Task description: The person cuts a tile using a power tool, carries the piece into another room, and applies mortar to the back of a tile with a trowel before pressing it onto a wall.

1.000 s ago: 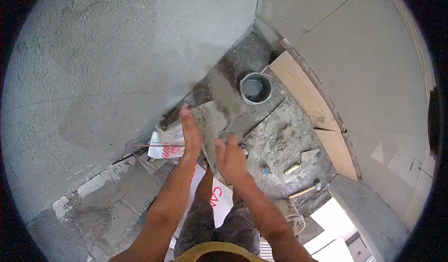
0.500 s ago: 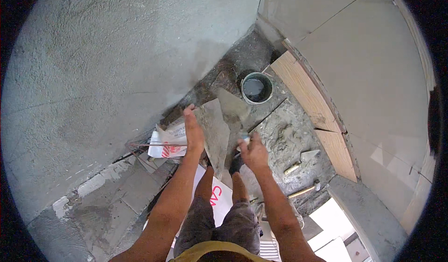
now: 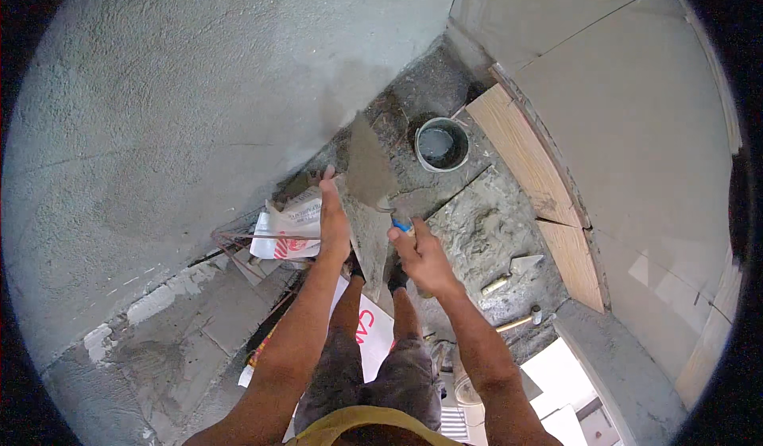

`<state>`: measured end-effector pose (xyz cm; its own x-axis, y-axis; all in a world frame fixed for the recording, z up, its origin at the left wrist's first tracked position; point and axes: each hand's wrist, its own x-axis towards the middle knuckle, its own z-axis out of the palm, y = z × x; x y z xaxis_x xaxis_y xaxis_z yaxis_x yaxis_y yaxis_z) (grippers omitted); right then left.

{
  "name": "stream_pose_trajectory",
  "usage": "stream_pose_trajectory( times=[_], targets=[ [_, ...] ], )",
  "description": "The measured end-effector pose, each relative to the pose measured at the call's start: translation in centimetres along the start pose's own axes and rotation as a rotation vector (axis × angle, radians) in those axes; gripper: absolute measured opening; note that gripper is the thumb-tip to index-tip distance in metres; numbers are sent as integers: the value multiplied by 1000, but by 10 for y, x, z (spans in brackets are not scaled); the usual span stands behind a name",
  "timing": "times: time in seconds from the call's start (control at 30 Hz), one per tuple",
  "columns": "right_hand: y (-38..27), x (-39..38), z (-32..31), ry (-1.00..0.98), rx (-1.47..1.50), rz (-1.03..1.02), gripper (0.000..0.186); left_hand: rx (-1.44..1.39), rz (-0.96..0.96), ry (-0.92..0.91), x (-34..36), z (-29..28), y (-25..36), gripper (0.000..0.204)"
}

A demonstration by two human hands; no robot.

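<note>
Trowel (image 3: 370, 164), gripped in right hand (image 3: 425, 259), long axis slanting forward-left; grey tile (image 3: 366, 235), left edge held by left hand (image 3: 335, 227).

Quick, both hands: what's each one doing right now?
Left hand: holding the slab by its edge.
Right hand: closed around the trowel handle.

Fisheye view from my head, facing down.
It looks past my left hand (image 3: 335, 227) and right hand (image 3: 427, 262), both near, to the floor (image 3: 435, 74).
</note>
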<state>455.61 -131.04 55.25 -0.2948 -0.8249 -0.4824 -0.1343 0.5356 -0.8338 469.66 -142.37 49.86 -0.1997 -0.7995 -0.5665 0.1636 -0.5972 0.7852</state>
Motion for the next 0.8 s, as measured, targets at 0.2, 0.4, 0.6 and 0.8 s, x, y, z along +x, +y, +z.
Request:
stream_pose_trajectory(
  times=[0.2,0.4,0.6,0.8],
  targets=[
    [31,0,17,43,-172,-73,47,117,46,15,10,-13,-13,85],
    [-11,-5,9,156,133,45,53,198,-67,86,6,-22,-5,85],
    [94,-2,31,73,-240,-32,54,329,-3,246,8,-1,-13,86],
    [-5,-1,18,53,-49,-79,50,188,-59,119,8,-28,-10,78]
  ],
)
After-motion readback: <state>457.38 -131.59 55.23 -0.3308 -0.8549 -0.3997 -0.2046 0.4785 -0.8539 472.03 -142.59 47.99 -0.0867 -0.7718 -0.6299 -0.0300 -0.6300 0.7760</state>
